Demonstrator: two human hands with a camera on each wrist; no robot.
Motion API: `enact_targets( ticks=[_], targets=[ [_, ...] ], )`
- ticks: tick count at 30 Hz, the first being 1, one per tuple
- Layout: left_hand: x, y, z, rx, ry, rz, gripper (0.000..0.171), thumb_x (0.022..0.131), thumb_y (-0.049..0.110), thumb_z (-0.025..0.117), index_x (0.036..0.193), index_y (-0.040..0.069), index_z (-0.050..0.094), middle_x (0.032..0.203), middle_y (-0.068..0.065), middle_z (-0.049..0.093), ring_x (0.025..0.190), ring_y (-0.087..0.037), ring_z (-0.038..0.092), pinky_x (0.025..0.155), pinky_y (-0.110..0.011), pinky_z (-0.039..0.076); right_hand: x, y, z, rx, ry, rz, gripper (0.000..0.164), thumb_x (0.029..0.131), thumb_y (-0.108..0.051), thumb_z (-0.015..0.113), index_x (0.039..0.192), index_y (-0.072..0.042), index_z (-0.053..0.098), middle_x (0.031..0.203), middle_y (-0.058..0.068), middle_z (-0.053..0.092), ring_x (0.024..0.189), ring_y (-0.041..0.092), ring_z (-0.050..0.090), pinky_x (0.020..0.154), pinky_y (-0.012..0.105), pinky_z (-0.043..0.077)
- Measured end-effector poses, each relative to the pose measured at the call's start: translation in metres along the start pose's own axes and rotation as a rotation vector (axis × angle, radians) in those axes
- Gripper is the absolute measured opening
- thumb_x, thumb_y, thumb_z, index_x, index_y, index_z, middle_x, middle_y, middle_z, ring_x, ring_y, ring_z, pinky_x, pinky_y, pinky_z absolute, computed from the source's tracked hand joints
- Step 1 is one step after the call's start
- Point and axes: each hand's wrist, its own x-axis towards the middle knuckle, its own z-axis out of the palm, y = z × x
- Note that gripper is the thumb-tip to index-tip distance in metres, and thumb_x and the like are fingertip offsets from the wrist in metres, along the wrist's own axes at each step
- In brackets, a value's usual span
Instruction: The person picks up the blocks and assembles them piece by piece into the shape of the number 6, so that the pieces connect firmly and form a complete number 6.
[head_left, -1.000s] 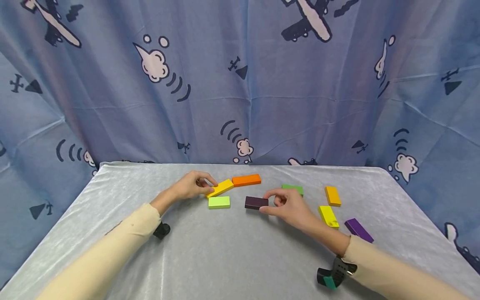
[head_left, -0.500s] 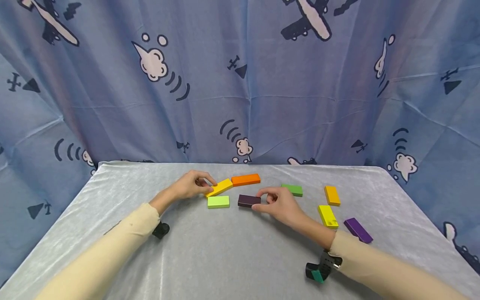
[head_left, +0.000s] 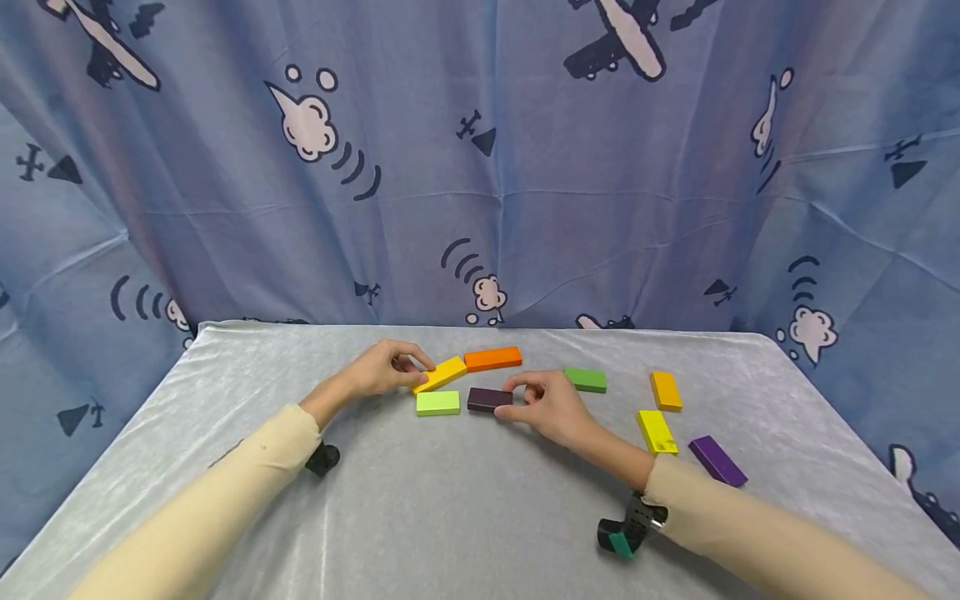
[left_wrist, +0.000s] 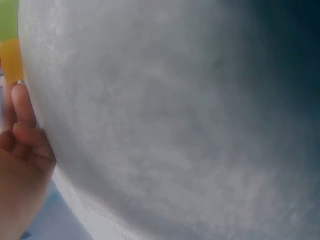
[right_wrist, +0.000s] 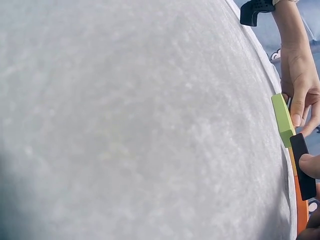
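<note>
In the head view my left hand point(head_left: 382, 369) pinches the near-left end of a golden-yellow block point(head_left: 447, 372), which lies slanted on the cloth. Its far end meets an orange block point(head_left: 492, 359). My right hand point(head_left: 557, 408) holds a blackish-purple block point(head_left: 484, 400) by its right end, between thumb and fingers. Just left of that block, across a narrow gap, lies a light green block point(head_left: 438, 403). The right wrist view shows the thumb point(right_wrist: 311, 165) on the dark block's face. At the left wrist view's edge, fingertips point(left_wrist: 22, 100) touch the yellow block point(left_wrist: 12, 60).
Right of my right hand lie a green block point(head_left: 585, 380), an amber block point(head_left: 666, 392), a bright yellow block point(head_left: 657, 432) and a purple block point(head_left: 717, 461). A pale grey cloth point(head_left: 420, 517) covers the table. A blue patterned curtain point(head_left: 420, 167) hangs behind it.
My right hand has moved left with the dark block, bringing it close to the light green block. The green block behind is more exposed. My left hand stays on the yellow block.
</note>
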Motion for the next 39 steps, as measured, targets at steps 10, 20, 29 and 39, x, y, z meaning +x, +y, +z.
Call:
enact_targets(
  ticks=[10, 20, 29, 39],
  targets=[
    [0.001, -0.003, 0.001, 0.000, 0.002, 0.032, 0.018, 0.093, 0.006, 0.075, 0.111, 0.005, 0.076, 0.092, -0.004, 0.073, 0.079, -0.018, 0.064, 0.068, -0.030, 0.050, 0.003, 0.000, 0.005, -0.003, -0.003, 0.026, 0.024, 0.079, -0.013, 0.090, 0.098, -0.007, 0.076, 0.056, -0.004, 0.035, 0.050, 0.012, 0.030, 0.048, 0.025, 0.023],
    [0.001, -0.003, 0.001, 0.000, 0.003, 0.008, 0.018, 0.093, 0.005, 0.075, 0.111, 0.006, 0.077, 0.091, -0.004, 0.073, 0.078, -0.017, 0.063, 0.068, -0.031, 0.050, 0.004, -0.001, 0.007, -0.007, -0.015, 0.027, 0.024, 0.079, -0.012, 0.090, 0.098, -0.008, 0.076, 0.056, -0.003, 0.037, 0.050, 0.012, 0.031, 0.048, 0.025, 0.023],
    [0.001, -0.004, 0.001, -0.013, 0.000, 0.001, 0.018, 0.093, 0.006, 0.075, 0.111, 0.005, 0.077, 0.091, -0.004, 0.073, 0.079, -0.018, 0.064, 0.070, -0.031, 0.051, 0.006, 0.001, 0.010, -0.015, -0.012, 0.030, 0.023, 0.076, -0.009, 0.091, 0.094, -0.006, 0.075, 0.057, -0.003, 0.037, 0.052, 0.011, 0.032, 0.050, 0.025, 0.024],
    [0.002, -0.005, 0.001, -0.017, 0.002, 0.004, 0.018, 0.092, 0.006, 0.076, 0.110, 0.005, 0.077, 0.090, -0.004, 0.073, 0.079, -0.018, 0.065, 0.070, -0.031, 0.051, 0.007, 0.000, 0.012, -0.069, -0.014, 0.023, 0.025, 0.076, -0.009, 0.091, 0.094, -0.006, 0.074, 0.056, -0.004, 0.037, 0.050, 0.011, 0.032, 0.049, 0.025, 0.024]
  ],
)
